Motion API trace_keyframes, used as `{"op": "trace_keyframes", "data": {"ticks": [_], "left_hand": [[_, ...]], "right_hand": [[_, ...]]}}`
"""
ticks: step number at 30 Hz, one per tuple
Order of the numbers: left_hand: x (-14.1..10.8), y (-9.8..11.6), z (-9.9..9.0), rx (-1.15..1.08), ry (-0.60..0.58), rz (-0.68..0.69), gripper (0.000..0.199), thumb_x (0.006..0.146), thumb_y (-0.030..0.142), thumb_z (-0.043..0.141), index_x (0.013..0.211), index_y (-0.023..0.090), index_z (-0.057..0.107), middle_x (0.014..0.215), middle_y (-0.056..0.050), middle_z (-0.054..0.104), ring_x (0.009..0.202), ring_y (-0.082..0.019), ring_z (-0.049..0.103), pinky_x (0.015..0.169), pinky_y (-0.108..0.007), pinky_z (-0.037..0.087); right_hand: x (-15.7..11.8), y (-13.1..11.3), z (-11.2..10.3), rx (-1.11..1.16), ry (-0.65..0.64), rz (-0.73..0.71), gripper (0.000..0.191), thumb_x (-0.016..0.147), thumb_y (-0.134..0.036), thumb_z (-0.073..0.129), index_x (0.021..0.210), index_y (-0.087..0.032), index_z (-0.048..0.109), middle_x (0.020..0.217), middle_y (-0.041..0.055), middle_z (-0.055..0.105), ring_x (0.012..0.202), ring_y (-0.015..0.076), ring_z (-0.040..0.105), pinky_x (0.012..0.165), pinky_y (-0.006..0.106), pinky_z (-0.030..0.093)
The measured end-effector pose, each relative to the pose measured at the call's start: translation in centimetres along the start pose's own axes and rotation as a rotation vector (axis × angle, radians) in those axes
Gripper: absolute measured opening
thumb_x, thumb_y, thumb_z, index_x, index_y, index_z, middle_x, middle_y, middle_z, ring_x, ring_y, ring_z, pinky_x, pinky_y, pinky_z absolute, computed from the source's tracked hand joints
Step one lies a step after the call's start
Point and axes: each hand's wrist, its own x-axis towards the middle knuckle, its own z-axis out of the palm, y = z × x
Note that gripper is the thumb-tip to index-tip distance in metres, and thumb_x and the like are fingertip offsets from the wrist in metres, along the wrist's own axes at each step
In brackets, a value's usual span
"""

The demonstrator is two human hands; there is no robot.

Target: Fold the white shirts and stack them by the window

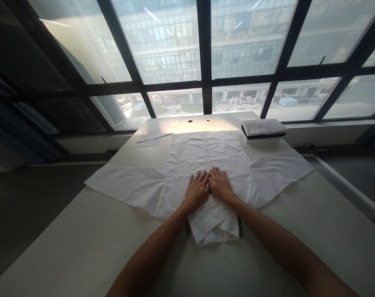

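Observation:
A white garment that looks like a long-sleeved shirt point(206, 150) lies spread on the table, its two sleeves stretched out to the left and right. My left hand point(197, 189) rests flat on its middle, fingers pointing away from me. Right beside it, my right hand point(220, 183) also lies flat on the cloth, the two hands touching near the thumbs. Below my hands the near end of the garment is bunched and partly folded over. Narrow dark strips show along both sides of that near end; I cannot tell what they are.
A stack of folded cloths, white over black point(263, 128), sits at the table's far right. Some paper with a thin stick-like item point(150, 140) lies at the far left. The pale table point(82, 231) reaches toward large dark-framed windows point(207, 62).

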Motion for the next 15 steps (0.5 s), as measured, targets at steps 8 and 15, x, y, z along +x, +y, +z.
{"op": "trace_keyframes", "data": {"ticks": [8,15], "left_hand": [[-0.4,-1.1,-0.4,0.024,-0.022,-0.056,0.055,0.107,0.048,0.030,0.159,0.032,0.034,0.166,-0.005,0.029,0.154,-0.033,0.021,0.121,-0.062,0.018],[-1.5,-5.0,-1.3,0.097,-0.064,-0.156,0.057,0.107,0.050,0.029,0.160,0.031,0.032,0.168,-0.005,0.025,0.154,-0.035,0.020,0.121,-0.061,0.019]], "right_hand": [[-0.4,2.0,-0.3,-0.008,-0.023,0.034,0.060,0.105,-0.045,0.030,0.157,-0.016,0.038,0.166,0.0122,0.029,0.154,0.0278,0.021,0.123,0.051,0.013],[-1.0,7.9,-1.3,-0.116,-0.028,0.166,0.062,0.104,-0.045,0.031,0.159,-0.018,0.035,0.167,0.0106,0.027,0.154,0.0273,0.021,0.123,0.051,0.013]]}}
